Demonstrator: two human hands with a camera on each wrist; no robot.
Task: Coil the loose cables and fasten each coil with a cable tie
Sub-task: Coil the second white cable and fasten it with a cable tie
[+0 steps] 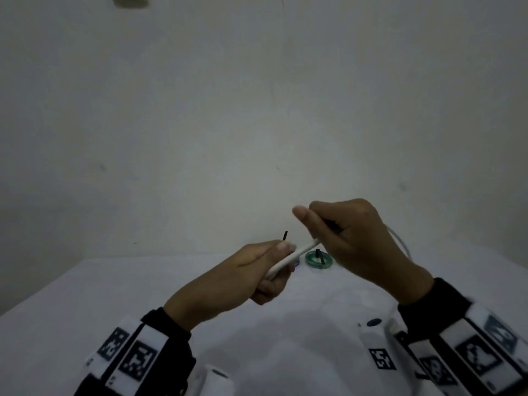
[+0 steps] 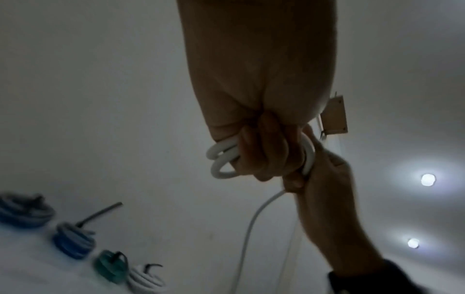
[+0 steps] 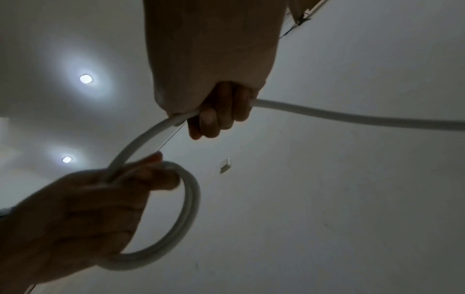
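**Two hands on one white cable, partly coiled**

Both hands are being held up above the white table (image 1: 85,324), in front of a pale wall (image 1: 257,110). The left hand (image 1: 257,270) is gripping a small coil of white cable (image 3: 191,208); its fingers are curling tightly round the gathered loops, and two loop ends are poking out past the knuckles in the left wrist view. A short black tip (image 1: 285,235) is sticking up just above the left thumb; what it belongs to cannot be told.

The right hand (image 1: 354,241) is closing round the same cable a little further along, fingers wrapped over it, thumb pointing left. Between the two hands the cable is arching in a short span. Past the right hand the free length is trailing away to the right and down.

Four finished coils are lying in a row on the table, each with a dark tie: a large blue coil (image 2: 23,212), a blue-and-white coil (image 2: 73,240), a green coil (image 2: 110,266) and a white coil (image 2: 146,280). Two ceiling lights (image 3: 86,78) are glowing overhead.
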